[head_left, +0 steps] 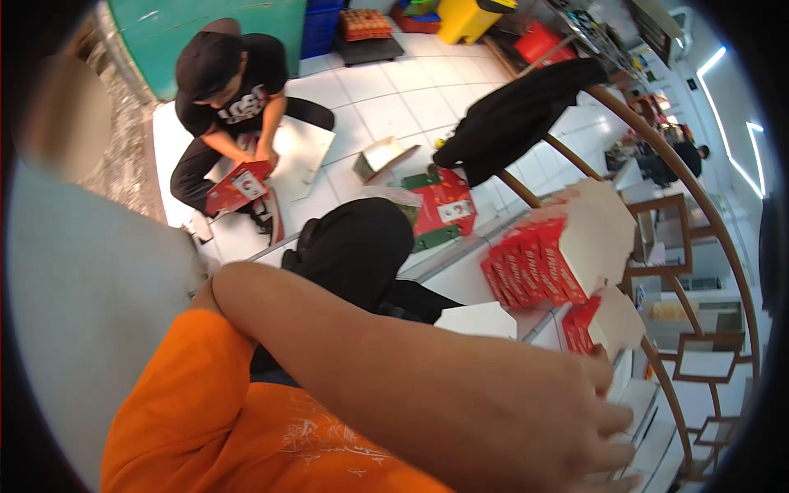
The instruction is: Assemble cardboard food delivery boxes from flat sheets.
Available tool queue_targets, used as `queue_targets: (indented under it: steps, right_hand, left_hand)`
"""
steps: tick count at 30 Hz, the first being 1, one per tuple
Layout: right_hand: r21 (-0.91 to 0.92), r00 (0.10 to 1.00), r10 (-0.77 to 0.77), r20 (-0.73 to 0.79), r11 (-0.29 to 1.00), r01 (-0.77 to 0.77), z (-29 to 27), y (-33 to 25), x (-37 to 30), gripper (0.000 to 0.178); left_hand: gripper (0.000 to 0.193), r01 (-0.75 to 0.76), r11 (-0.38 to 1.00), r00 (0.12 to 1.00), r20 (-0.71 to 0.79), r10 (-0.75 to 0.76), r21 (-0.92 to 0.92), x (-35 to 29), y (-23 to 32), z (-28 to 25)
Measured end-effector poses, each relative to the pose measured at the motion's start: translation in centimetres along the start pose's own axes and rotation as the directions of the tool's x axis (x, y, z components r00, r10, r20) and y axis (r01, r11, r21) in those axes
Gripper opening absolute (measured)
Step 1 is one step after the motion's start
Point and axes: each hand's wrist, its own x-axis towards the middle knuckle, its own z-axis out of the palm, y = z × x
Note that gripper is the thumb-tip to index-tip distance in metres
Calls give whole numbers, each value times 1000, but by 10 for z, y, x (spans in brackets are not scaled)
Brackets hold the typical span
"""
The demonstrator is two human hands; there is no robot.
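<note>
From the orange sleeve (185, 374), my left arm reaches across to the right. My left hand (567, 427) is at the lower right, slightly blurred, its back toward me and its fingers spread apart. Just beyond its fingers is a red and white cardboard box (580, 323), partly folded. At that box's lower edge a small bit of a finger shows; whose it is I cannot make out. My right hand cannot be made out. Behind the box, several red and white boxes (534, 261) stand nested in a row. A white cardboard flap (477, 320) lies beside my dark-trousered leg (353, 238).
Across from me, a person in black (238, 90) sits on the tiled floor, both hands on a red box (240, 187). A flat red and green carton (444, 209) and a small open box (382, 158) lie nearby. A black garment (518, 119) hangs over a curved brown frame (707, 197).
</note>
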Motion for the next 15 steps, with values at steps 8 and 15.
queue_targets:
  steps: [8, 15]
  right_hand:
    - [-123, 985, 66, -159, 989, -86, -73, 32, 7, 32]
    - [83, 873, -28, -487, 994, 78, -213, -148, -57, 18]
  left_hand:
    - [12, -94, 986, 987, -117, 110, 135, -29, 10, -34]
    - [13, -284, 931, 806, -469, 362, 229, -71, -38, -3]
